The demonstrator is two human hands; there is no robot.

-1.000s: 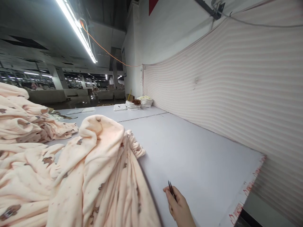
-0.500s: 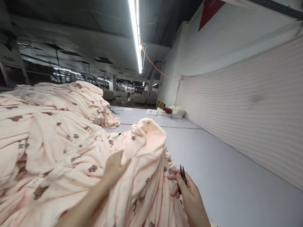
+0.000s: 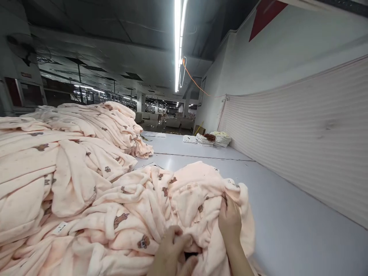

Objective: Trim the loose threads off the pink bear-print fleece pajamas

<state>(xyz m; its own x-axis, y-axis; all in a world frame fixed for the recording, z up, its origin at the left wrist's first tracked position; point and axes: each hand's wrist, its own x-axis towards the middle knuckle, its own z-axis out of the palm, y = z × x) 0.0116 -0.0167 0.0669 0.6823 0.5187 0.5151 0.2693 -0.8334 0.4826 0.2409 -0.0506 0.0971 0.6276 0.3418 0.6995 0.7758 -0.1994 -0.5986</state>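
A pale pink fleece garment point(image 3: 198, 211) with brown bear prints lies bunched at the front of a large pile of the same cloth. My right hand point(image 3: 231, 220) is closed on its right part, just below a small white label point(image 3: 229, 181). No snips show in this hand now; whether they are inside the fingers is hidden. Low in the middle, my left hand point(image 3: 171, 247) rests against the folds with its fingers bent and apart. Beside those fingers is a dark gap in the cloth.
The pink fleece pile point(image 3: 86, 126) fills the left side. A pale table point(image 3: 287, 214) extends right and back, with stacked white cloths point(image 3: 205, 140) and yellowish cloths point(image 3: 222, 138) at its far end. A striped cloth sheet point(image 3: 299, 134) hangs along the right wall.
The garment's raised fold has dropped and spread to the right. My right hand has moved up onto the cloth, and its dark snips no longer show. My left hand has moved lower and right.
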